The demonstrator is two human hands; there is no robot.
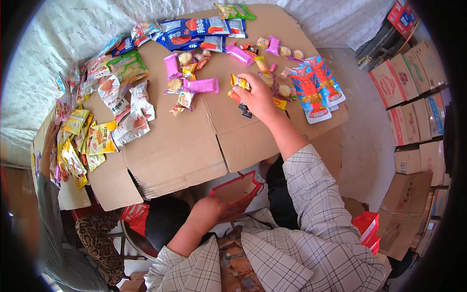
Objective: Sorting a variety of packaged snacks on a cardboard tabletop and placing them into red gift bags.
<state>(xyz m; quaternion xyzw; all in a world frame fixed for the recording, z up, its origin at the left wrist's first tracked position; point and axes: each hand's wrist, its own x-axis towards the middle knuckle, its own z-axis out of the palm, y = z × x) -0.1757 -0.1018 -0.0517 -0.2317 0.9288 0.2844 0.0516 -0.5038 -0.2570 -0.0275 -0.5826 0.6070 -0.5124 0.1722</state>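
Note:
Over the cardboard-covered table, my right hand (255, 96) is closed on a small orange-and-yellow wrapped snack (239, 82). Beneath its fingers lie a small black packet (245, 111) and other small wrapped pieces. Purple-wrapped snacks (202, 85) and clear-wrapped round biscuits (173, 86) form a cluster to its left. To its right, more round biscuits (284, 91) lie beside red-and-blue pouches (311, 93). Below the table's near edge, my left hand (208, 213) grips an open-topped red paper bag (241, 193) at my lap. Its fingertips are partly hidden by the bag.
Blue packets (194, 29) line the far edge. White, green and yellow packets (102, 137) pile up at the left, where another person's hand (48, 146) reaches in from a striped sleeve. Cardboard cartons (413, 117) are stacked at the right. The flattened cardboard (165, 160) has folded, uneven near edges.

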